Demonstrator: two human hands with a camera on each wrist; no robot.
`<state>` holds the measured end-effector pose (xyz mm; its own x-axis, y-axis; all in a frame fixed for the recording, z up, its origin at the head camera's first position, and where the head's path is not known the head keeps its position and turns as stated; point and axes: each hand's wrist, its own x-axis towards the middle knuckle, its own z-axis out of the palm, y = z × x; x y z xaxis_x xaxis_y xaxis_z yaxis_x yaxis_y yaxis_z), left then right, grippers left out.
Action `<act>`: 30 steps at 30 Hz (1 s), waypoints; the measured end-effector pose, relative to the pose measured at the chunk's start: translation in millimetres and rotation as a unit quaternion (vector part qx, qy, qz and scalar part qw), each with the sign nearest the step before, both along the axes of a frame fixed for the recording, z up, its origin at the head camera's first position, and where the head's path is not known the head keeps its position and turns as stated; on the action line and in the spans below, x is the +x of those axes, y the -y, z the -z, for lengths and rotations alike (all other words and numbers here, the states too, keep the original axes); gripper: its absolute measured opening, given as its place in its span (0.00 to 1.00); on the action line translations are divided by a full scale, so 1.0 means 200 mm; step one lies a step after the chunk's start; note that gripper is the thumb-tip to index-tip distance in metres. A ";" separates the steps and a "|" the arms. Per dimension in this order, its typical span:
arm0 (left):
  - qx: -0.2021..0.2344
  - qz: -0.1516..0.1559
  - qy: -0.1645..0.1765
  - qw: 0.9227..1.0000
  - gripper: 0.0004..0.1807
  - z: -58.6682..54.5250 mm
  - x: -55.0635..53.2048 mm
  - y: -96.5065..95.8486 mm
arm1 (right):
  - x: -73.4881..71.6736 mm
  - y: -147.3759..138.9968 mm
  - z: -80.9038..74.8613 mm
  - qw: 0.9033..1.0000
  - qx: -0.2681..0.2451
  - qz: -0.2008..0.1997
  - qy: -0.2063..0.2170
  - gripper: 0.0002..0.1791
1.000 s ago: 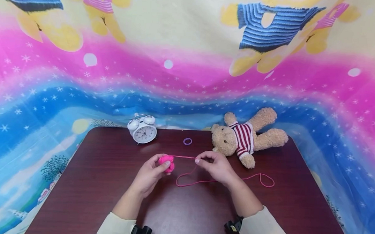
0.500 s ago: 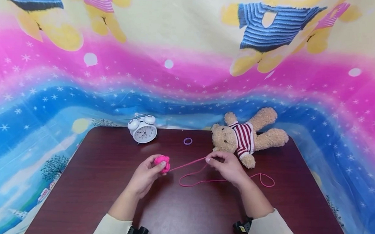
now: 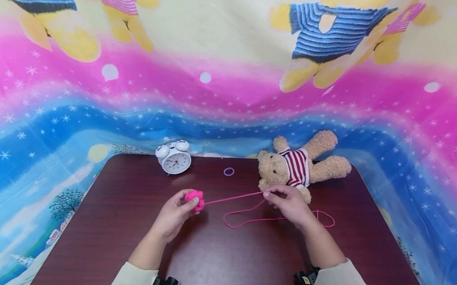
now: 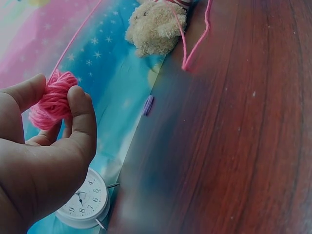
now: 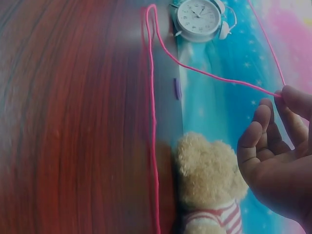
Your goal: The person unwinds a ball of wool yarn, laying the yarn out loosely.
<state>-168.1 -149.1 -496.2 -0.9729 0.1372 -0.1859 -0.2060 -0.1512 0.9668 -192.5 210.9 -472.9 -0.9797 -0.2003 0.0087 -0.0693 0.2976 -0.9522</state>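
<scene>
My left hand grips a small ball of pink yarn between thumb and fingers, above the table. In the left wrist view the wound yarn ball shows its strands between the thumb and fingertips. To the right, my right hand pinches the yarn strand with thumb and forefinger, and the strand runs straight between both hands. From the right fingertips the loose yarn drops to the table in a long loop. Its far end forms a small loop beside the right forearm.
On the dark wooden table, a white alarm clock stands at the back left. A purple ring lies near the back edge. Just behind my right hand a teddy bear in a striped shirt lies on its side. A printed cloth hangs behind.
My right hand has moved right, drawing the strand longer. The left hand with the yarn ball has shifted slightly left. The loop on the table has slid a little right.
</scene>
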 end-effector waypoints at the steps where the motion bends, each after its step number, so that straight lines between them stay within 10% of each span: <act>1: 0.000 0.001 0.001 1.000 0.22 0.00 0.00 0.00 | 0.00 -0.01 0.00 1.000 0.002 0.004 0.001 0.13; 30: 0.007 -0.017 0.003 1.000 0.22 0.04 0.01 0.10 | 0.03 -0.29 0.00 0.995 0.043 0.080 0.037 0.16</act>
